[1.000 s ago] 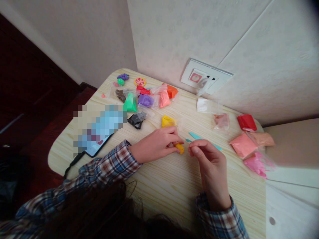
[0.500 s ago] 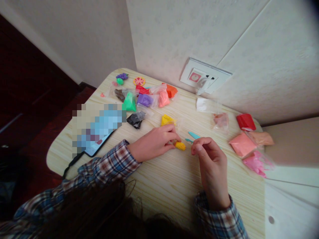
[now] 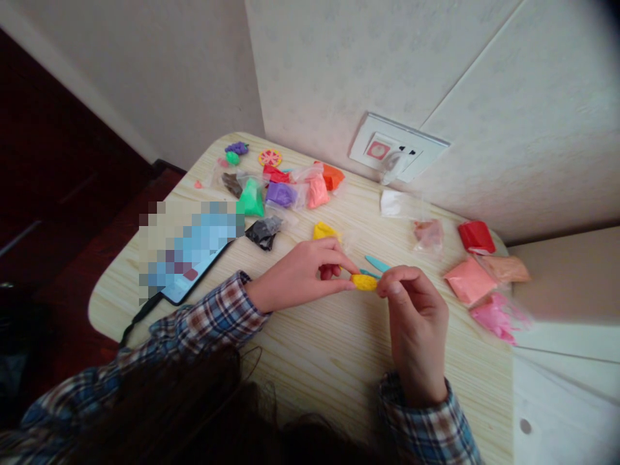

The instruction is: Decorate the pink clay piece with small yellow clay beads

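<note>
A small yellow-orange clay piece (image 3: 363, 282) is held just above the pale wooden table (image 3: 314, 361), pinched at both ends. My left hand (image 3: 303, 274) grips its left end with fingertips closed. My right hand (image 3: 415, 323) pinches its right end between thumb and forefinger. A bag of yellow clay (image 3: 324, 231) lies just behind my left hand. A teal plastic modelling tool (image 3: 376, 263) lies on the table behind the clay piece, partly hidden by my fingers.
Several small bags of coloured clay lie at the table's back left, among them green (image 3: 252, 197), purple (image 3: 281, 194) and black (image 3: 264, 232). More bags in red (image 3: 477, 237) and pink (image 3: 494, 316) sit at right. A phone (image 3: 188, 248) with a cable lies at left. A wall socket (image 3: 397, 152) is behind.
My right hand has moved left and taken hold of the clay piece's right end. My left hand has lifted the piece slightly and turned it sideways between both hands.
</note>
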A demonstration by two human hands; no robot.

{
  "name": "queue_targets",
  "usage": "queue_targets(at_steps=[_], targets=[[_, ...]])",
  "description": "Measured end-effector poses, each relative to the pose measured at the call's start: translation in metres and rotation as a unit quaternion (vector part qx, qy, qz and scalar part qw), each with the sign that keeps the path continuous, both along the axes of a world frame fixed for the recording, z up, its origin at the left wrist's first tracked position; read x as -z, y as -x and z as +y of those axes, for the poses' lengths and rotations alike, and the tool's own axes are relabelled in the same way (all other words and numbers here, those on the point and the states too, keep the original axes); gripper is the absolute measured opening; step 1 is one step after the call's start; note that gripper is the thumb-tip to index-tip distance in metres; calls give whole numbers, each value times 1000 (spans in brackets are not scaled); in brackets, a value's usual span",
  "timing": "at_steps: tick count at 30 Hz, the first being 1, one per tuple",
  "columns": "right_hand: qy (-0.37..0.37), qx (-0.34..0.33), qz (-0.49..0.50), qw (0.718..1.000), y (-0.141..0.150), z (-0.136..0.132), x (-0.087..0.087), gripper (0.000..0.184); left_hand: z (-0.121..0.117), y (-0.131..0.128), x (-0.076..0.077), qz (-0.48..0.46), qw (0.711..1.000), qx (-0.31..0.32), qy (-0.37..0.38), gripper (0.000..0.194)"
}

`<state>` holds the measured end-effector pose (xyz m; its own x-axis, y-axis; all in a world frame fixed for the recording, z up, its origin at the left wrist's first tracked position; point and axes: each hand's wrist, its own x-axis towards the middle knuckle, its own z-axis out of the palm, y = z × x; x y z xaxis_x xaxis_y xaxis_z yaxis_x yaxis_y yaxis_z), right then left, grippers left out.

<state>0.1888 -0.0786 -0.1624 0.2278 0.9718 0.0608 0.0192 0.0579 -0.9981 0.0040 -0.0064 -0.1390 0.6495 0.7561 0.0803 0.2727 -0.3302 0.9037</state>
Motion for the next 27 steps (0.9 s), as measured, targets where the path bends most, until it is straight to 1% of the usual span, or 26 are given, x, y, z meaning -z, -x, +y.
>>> queue_targets(at_steps=[7,13,15,19,23,25,27], targets=[[-2,2,19,1000,-1,-1,1,6,0,0,-1,-46,996,-1,82,18],[-9,-13,38,999,0,-2,0,12,1,-1,-1,-71,985,-19,157,18],[-16,-23,45,999,1,-3,-1,13,1,-2,-3,-80,982,-12,172,16],[-25,-37,40,998,2,-4,-2,9,2,-1,-5,-88,976,25,196,19],[-32,-38,26,998,1,-5,-2,6,1,0,-3,-66,975,55,204,28],[-35,-41,21,998,1,-5,-2,5,1,1,-2,-56,976,62,202,32],[-38,-46,18,998,2,-5,-2,5,1,1,-1,-56,976,65,198,32]])
